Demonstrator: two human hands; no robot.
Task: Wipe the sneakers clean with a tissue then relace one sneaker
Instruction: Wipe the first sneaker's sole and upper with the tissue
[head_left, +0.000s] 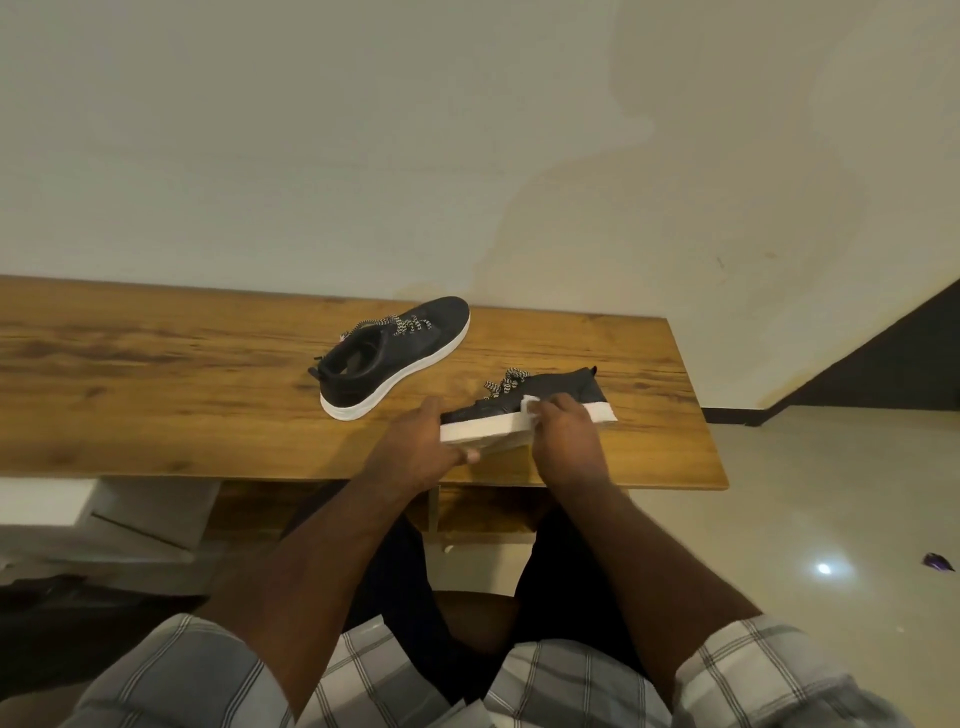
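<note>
Two black sneakers with white soles and black-and-white laces are on the wooden table (156, 395). The far sneaker (395, 358) stands upright near the wall, toe pointing away to the right. The near sneaker (550, 395) lies tipped on its side by the table's front edge, sole facing me. My left hand (421, 452) grips its toe end, thumb under the sole. My right hand (566, 436) presses a small white tissue (530, 402) against the upper just above the sole's edge. The hands hide part of the sole.
The table ends on the right at about (722, 467), with pale tiled floor (831, 493) beyond. A white box (150, 514) sits under the table on the left. A small purple wrapper (937, 561) lies on the floor at far right. A wall backs the table.
</note>
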